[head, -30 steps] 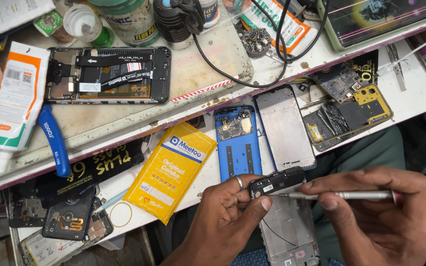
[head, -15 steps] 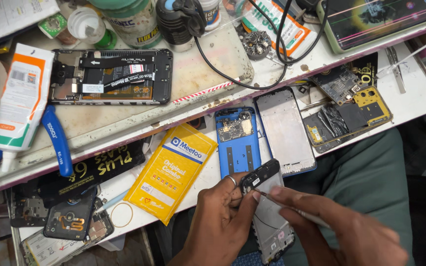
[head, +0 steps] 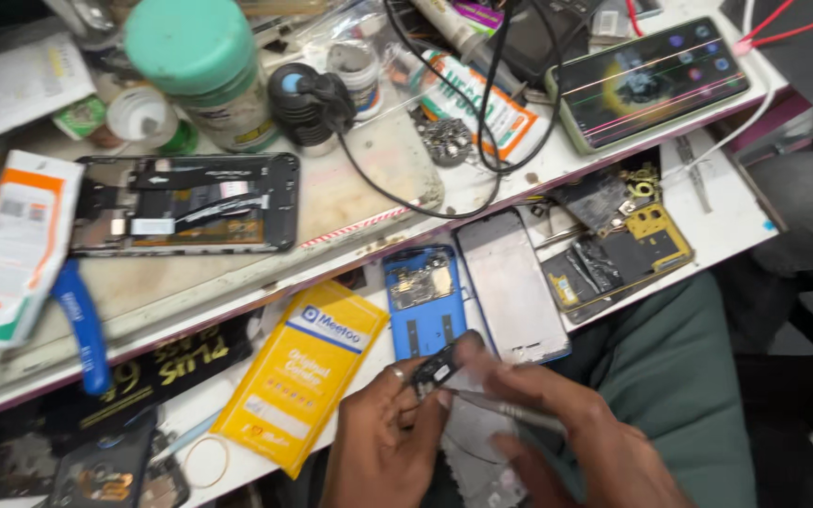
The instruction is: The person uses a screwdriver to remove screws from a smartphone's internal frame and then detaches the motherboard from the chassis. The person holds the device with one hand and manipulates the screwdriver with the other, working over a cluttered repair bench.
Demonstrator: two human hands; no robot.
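A second ago my right hand [head: 604,452] sat out at 3 o'clock, holding the thin metal tool [head: 510,411] flat. Now I see it has slid in toward 9 o'clock, over my left hand [head: 383,442]. The small black part [head: 437,369] was flat; now it tips up toward 1 o'clock. Both hands are lower.

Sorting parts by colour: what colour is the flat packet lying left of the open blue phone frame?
Yellow, with a white band near its top; the head view shows the packet.
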